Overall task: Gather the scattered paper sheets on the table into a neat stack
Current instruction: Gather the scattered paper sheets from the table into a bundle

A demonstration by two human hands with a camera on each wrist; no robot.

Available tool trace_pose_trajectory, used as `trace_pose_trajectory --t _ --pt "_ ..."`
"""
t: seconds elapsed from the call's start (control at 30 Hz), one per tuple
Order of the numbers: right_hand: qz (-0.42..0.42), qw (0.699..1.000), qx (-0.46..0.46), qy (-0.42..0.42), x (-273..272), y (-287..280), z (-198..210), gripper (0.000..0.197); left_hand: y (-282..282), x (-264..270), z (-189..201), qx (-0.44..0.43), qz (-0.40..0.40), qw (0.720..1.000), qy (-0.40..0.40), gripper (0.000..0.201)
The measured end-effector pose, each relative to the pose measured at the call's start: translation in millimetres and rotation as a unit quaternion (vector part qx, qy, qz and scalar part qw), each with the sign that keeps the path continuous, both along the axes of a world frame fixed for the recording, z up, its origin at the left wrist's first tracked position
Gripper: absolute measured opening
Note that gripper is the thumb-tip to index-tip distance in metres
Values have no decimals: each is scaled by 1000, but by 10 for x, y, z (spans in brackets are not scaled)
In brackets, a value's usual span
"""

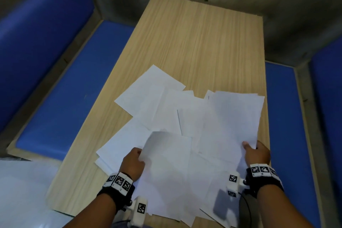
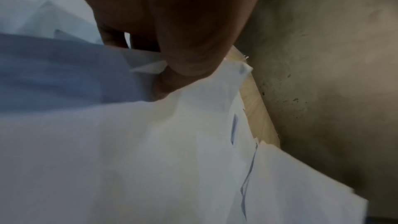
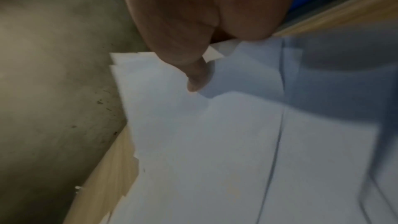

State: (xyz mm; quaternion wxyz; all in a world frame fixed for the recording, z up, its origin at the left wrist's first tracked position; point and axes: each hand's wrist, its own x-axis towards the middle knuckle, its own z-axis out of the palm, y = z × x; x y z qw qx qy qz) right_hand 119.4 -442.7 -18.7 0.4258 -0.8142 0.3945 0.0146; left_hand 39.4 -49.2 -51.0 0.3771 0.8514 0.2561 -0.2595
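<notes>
Pinching opposite edges of the overlapping paper sheets [image 1: 185, 135], the left hand [image 1: 132, 163] and right hand [image 1: 257, 153] held them on the table [image 1: 194, 42].

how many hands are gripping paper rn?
2. The left hand pinches a lifted sheet at the near-left of the pile; the right hand pinches sheets at the table's right edge.
</notes>
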Motion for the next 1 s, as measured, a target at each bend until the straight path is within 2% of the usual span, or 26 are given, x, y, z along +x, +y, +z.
trace_pose_trajectory --t 0.13,0.2,0.27,0.37,0.47,0.5,0.57,0.7,0.77,0.83,0.87,0.9,1.0 --pt "38 996 -6 -82 45 -40 295 22 209 180 143 35 -59 996 -57 8" --pt "47 993 40 -98 75 -25 393 21 317 335 242 48 -54 992 -101 14" --pt "71 992 66 -83 117 11 405 19 407 508 356 37 -11 988 -148 22" --pt "155 984 86 12 181 105 254 19 528 744 429 2 42 977 -210 42" --pt "250 963 8 101 209 235 -5 36 557 881 471 12 -10 969 -248 66" --pt "263 958 -15 115 210 302 -51 34 552 913 486 16 -20 967 -255 69" --pt "273 952 -68 124 214 421 -160 27 529 940 518 -2 -2 963 -268 71" --pt "277 924 -176 196 148 572 -289 43 550 883 548 20 38 942 -332 71" --pt "266 922 -185 213 119 592 -318 39 578 869 610 13 96 943 -319 59" --pt "268 921 -190 212 111 581 -335 30 616 863 606 6 192 946 -261 35" --pt "264 922 -196 204 112 561 -364 22 646 862 542 -8 238 946 -218 28" --pt "258 926 -198 194 113 564 -340 16 657 854 490 -36 279 944 -173 30" --pt "224 946 -164 164 95 507 -331 17 628 787 204 -129 356 924 -51 37"
